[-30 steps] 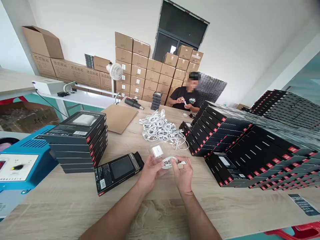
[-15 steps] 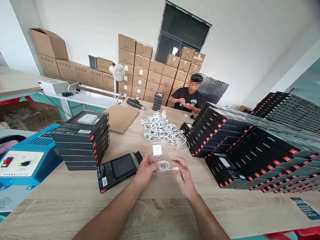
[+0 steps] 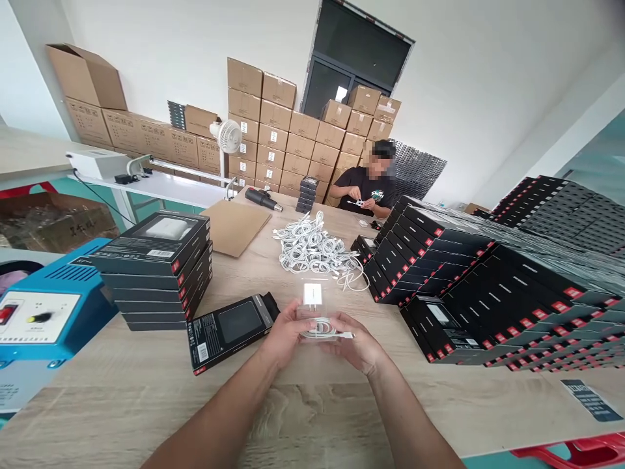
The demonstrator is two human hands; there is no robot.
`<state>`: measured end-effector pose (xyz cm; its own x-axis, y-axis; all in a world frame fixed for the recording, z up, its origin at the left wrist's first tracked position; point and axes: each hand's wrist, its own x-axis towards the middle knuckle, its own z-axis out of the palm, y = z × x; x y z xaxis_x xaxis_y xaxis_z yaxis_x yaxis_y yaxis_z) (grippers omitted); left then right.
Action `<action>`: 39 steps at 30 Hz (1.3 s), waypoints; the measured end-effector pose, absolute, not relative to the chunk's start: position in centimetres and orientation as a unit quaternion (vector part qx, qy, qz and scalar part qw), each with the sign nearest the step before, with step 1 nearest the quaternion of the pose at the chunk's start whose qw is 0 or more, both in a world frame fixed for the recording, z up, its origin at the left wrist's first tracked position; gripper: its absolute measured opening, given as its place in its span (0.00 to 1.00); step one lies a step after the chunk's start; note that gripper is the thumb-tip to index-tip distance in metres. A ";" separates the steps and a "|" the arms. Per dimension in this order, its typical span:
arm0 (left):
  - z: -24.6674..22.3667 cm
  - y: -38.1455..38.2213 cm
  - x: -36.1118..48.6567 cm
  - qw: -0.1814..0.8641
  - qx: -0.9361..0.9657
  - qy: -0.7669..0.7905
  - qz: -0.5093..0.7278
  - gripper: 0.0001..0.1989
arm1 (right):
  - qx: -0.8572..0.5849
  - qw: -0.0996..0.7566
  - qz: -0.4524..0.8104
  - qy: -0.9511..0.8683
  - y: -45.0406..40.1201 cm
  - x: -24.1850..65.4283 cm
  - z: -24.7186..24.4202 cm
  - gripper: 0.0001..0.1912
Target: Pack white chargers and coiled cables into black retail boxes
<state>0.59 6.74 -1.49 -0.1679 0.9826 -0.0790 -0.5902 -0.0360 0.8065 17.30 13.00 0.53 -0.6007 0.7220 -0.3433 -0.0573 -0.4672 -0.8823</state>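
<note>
My hands hold a clear plastic tray [image 3: 312, 319] low over the wooden table [image 3: 303, 407]. A white charger [image 3: 312, 294] sits in its far end, and a coiled white cable [image 3: 319, 329] lies at the near end. My left hand [image 3: 286, 332] grips the tray's left side, and my right hand [image 3: 354, 344] supports its right side, touching the cable. Just left of my left hand lies a black product box [image 3: 232, 332]. A loose heap of white cables [image 3: 312, 246] sits farther ahead.
Stacked black boxes [image 3: 156, 273] stand to the left, and a large block of them [image 3: 488, 293] fills the right of the table. A blue machine [image 3: 49, 319] is at the far left. A co-worker [image 3: 366, 185] handles something small across the table, before stacked cartons [image 3: 278, 130].
My hands have closed in around the tray and cable, with my right hand now lower and against them. The view has shifted slightly.
</note>
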 end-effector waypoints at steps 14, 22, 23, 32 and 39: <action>-2.6 8.1 0.8 0.474 0.239 0.465 0.709 0.19 | -0.411 0.361 0.586 -0.598 14.1 13.5 -3.2 0.15; -2.1 7.8 0.6 0.460 0.232 0.471 0.716 0.18 | -0.379 0.389 0.557 -0.628 12.9 17.0 -2.3 0.26; -2.1 7.8 0.7 0.459 0.233 0.472 0.715 0.18 | -0.368 0.380 0.549 -0.647 12.6 17.6 -2.2 0.24; -1.8 7.5 0.9 0.476 0.250 0.456 0.709 0.16 | -0.391 0.484 0.571 -0.535 13.1 17.7 -2.3 0.19; -1.3 7.1 1.5 0.486 0.243 0.429 0.722 0.19 | -0.374 0.519 0.608 -0.470 13.2 16.6 -1.5 0.19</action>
<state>1.47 7.15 -1.34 -0.4101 0.9096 -0.0658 -0.4920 -0.1599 0.8558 16.58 13.16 -1.51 -0.1809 0.9829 0.0333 -0.2789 -0.0188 -0.9601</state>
